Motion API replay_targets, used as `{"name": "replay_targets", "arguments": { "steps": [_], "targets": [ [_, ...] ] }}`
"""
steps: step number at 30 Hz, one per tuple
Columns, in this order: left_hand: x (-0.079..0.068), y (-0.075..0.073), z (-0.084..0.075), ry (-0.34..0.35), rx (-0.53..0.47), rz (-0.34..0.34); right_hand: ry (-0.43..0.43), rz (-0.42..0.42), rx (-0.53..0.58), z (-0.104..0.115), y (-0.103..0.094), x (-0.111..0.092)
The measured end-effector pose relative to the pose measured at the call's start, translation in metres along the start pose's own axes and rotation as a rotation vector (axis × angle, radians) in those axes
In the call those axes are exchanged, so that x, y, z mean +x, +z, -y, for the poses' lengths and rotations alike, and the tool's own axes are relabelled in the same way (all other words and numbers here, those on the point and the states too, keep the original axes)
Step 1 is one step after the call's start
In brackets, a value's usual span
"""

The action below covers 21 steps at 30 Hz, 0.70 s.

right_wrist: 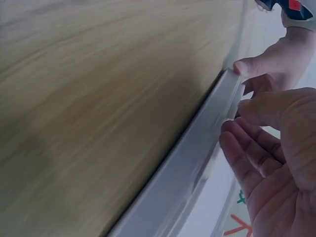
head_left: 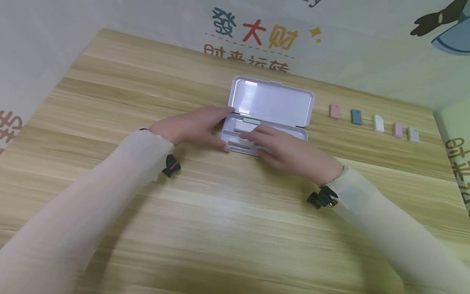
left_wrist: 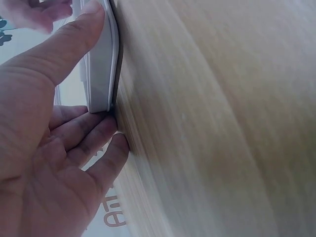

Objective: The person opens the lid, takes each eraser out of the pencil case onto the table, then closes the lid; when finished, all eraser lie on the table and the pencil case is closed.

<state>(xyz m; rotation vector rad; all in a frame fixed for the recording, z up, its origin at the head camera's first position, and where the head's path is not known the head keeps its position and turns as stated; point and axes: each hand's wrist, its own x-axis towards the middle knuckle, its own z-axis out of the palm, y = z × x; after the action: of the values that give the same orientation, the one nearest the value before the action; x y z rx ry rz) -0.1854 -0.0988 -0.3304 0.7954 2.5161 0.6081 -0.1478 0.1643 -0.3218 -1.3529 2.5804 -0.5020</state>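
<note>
Pale backdrop (head_left: 147,16) behind, printed with Chinese characters in blue-grey, red, yellow and brown. Wood-grain worktop (head_left: 220,228) below it.

Lilac-white pencil case (right_wrist: 180,168) sits towards the back of the worktop, near the middle of the head view. It's open, lid (head_left: 271,102) tipped back to the backdrop side, bright reflection at the lid's left end. Base is split into compartments. Pale block (head_left: 240,127) lies in the rear compartment, left part, partly under the right fingers; can't tell exactly what it is.

Hands: apart from each other, both at the case. Left hand (head_left: 194,127) grips the left end: thumb on the front corner, fingers round at the rear corner near the hinge. Left wrist view agrees, thumb along the wall and fingers against the end. Right hand (head_left: 286,149) is over the base, fingers bent down at the compartments, thumb near the front rim. Thumb and fingertips look slightly separated in the right wrist view; can't tell if anything is pinched, tips partly hidden.

Right of the case: 5 small eraser-like blocks in a slanting row, none touching. Left to right: pink block (head_left: 334,112), blue-grey block (head_left: 356,117), white block (head_left: 378,123), 2nd pink block (head_left: 397,130), light grey block (head_left: 413,134). Last 2 sit closest together.

Cream sleeves (head_left: 117,179), 1 black wrist camera (head_left: 171,165) per arm.
</note>
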Motion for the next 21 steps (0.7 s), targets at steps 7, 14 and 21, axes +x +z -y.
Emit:
{"name": "replay_targets", "arguments": {
  "steps": [7,14,21],
  "targets": [
    [0.000,0.000,0.000,0.009,-0.012,-0.001,-0.006,0.000,-0.063,0.007,0.001,0.014],
    [0.000,0.001,0.000,0.015,-0.018,0.001,-0.004,0.023,-0.091,0.008,0.008,0.023],
    [0.000,0.001,0.001,0.017,-0.012,-0.005,0.002,0.049,-0.197,0.012,0.009,0.028]
  ]
}}
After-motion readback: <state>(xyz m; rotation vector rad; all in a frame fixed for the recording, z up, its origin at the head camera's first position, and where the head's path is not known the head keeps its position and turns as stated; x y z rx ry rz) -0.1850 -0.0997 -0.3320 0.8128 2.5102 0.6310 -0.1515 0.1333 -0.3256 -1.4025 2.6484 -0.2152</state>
